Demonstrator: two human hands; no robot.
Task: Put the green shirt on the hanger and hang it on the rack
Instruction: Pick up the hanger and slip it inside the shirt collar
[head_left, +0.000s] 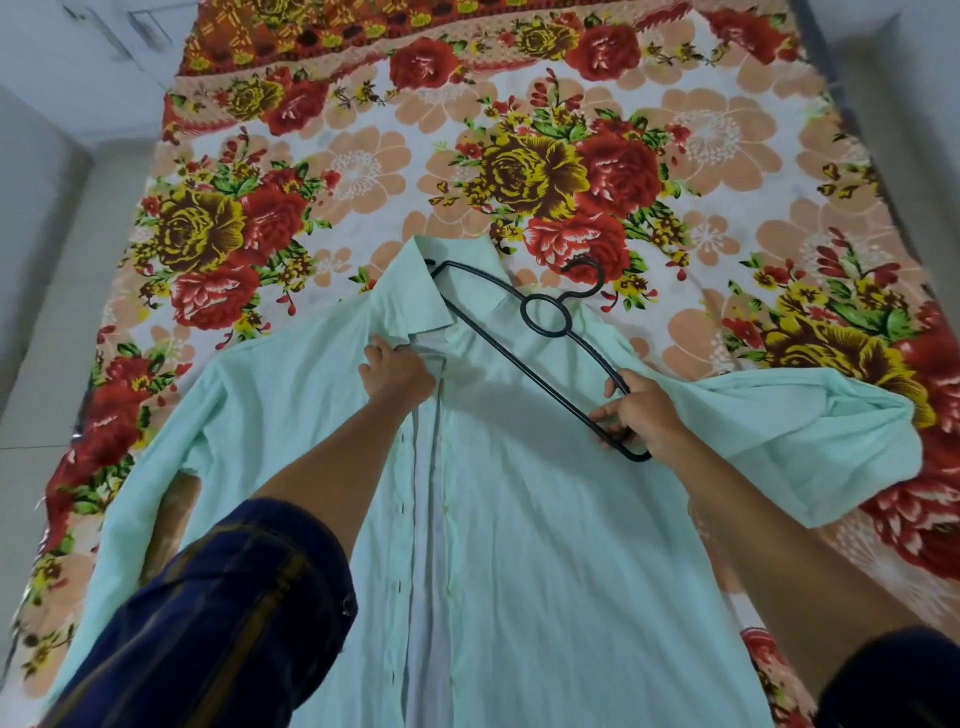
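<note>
A pale green button-up shirt (519, 519) lies flat and face up on the bed, collar away from me, front placket open. My left hand (397, 371) grips the shirt's left front edge just below the collar. My right hand (641, 410) holds the near end of a black wire hanger (545, 317). The hanger lies slanted over the shirt's right shoulder; its far end reaches inside the collar opening and its hook points away toward the bedsheet. The shirt's right sleeve is folded back on itself at the right. No rack is in view.
The bed is covered with a floral sheet (519, 156) of red, yellow and peach flowers. Pale floor tiles (47, 312) run along the bed's left side, and a strip of floor (909, 104) shows at the right.
</note>
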